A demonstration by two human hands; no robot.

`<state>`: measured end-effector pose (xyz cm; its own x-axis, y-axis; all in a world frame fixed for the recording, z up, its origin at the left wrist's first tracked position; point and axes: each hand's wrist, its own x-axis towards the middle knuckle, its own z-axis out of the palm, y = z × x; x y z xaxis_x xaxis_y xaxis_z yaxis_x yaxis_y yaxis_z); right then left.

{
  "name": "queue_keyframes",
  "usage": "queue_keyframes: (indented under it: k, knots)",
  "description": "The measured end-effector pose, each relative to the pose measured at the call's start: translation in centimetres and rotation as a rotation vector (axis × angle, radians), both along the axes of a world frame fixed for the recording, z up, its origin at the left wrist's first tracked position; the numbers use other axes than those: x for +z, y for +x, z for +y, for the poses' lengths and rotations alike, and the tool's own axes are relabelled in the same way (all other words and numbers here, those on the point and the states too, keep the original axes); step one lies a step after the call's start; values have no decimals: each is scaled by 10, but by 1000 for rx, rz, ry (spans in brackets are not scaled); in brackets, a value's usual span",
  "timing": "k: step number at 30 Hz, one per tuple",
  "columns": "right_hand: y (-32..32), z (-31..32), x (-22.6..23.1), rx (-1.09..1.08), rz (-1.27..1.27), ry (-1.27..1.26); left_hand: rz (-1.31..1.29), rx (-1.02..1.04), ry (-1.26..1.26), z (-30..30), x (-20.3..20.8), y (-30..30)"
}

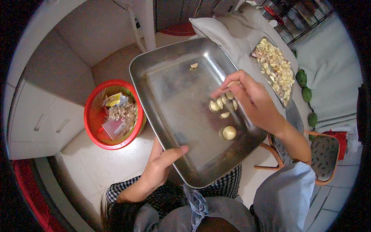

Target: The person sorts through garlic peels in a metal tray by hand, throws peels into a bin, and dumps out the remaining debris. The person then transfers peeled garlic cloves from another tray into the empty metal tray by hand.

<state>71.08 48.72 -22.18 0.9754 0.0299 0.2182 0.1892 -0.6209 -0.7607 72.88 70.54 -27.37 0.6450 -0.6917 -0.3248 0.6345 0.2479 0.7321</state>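
Observation:
A shallow rectangular metal tray (174, 108) is tilted over my lap. My left hand (162, 164) grips its near left edge, thumb over the rim and fingers underneath. Reaching into the tray's right side, my right hand (251, 100) has its fingers curled, with a pale piece like a garlic clove (233, 84) between them, partly hidden and blurred. Just below those fingertips lie several peeled garlic cloves (214, 105). A rounder garlic piece (229, 133) sits nearer to me, and a small clove (194, 65) rests near the far end.
Left of the tray stands a red-rimmed bin (88, 116) holding peelings and wrappers. A second tray (286, 101) heaped with garlic cloves lies on the grey sofa (241, 29) at the right. Wood-framed chairs (324, 156) stand farther right, and white drawers (46, 116) line the left.

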Motion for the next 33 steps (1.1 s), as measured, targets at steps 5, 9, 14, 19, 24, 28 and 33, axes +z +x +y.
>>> queue_keyframes:
  k: [5,9,14,19,24,28,33]
  knots:
    - [-18,-23,17,-164,282,-60,40,49,71,-1,5,-2]
    - [-36,-76,21,-485,-188,-224,100,85,129,6,11,-8]
    - [-51,-148,9,-670,184,-541,4,98,160,-3,11,-3]
    - [-88,-173,-17,-936,-418,-546,63,246,220,15,-4,-2]
    - [-213,-211,-138,-1126,155,-854,36,366,420,39,12,-11]
    - [-246,-194,-194,-1128,436,-908,-567,472,601,82,-12,-30]
    - [-254,-197,-185,-1050,491,-848,-1063,368,546,189,-45,-65]
